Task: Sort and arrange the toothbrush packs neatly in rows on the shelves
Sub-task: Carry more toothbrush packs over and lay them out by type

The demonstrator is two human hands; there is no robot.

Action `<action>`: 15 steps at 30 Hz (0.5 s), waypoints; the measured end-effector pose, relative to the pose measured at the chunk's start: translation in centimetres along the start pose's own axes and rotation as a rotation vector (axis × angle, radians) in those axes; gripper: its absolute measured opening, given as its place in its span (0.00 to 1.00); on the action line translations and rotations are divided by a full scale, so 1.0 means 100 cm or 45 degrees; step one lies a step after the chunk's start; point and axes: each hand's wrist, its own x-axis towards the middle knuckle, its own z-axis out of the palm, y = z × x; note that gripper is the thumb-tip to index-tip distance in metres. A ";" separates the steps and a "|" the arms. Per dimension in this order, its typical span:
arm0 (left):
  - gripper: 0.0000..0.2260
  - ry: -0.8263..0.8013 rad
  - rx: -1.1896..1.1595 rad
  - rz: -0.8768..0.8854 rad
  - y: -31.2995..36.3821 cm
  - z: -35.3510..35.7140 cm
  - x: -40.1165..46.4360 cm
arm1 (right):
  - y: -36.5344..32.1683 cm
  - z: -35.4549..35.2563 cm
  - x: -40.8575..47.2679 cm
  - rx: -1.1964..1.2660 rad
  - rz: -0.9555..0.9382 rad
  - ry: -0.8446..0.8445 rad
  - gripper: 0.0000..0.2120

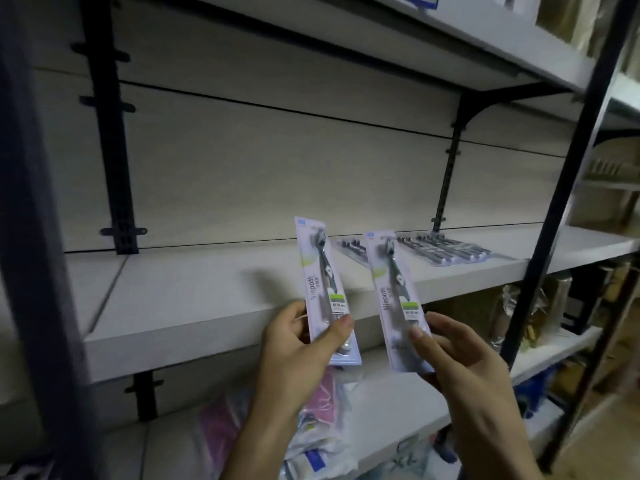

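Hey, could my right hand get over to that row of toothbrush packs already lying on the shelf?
Probably yes. The row of packs lies flat on the shelf, up and right of your right hand, with nothing between. But that hand already grips a pack, so it could only set it alongside.

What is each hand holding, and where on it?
The left hand pinches one toothbrush pack near its lower end; the right hand holds a second pack the same way.

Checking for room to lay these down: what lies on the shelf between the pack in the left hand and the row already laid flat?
In the head view, one flat pack lies alone between the left hand's pack and the row; the right hand's pack overlaps that stretch.
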 end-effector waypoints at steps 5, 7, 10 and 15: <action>0.07 -0.009 -0.006 0.017 -0.027 0.055 0.049 | 0.013 -0.027 0.065 0.021 -0.010 0.017 0.19; 0.06 -0.026 0.000 0.007 -0.037 0.079 0.062 | 0.017 -0.046 0.086 0.008 -0.005 0.044 0.19; 0.06 -0.058 0.015 -0.029 -0.051 0.114 0.075 | 0.022 -0.074 0.113 -0.001 -0.007 0.081 0.18; 0.06 -0.029 0.015 -0.003 -0.066 0.169 0.092 | 0.027 -0.116 0.161 -0.027 -0.040 0.063 0.14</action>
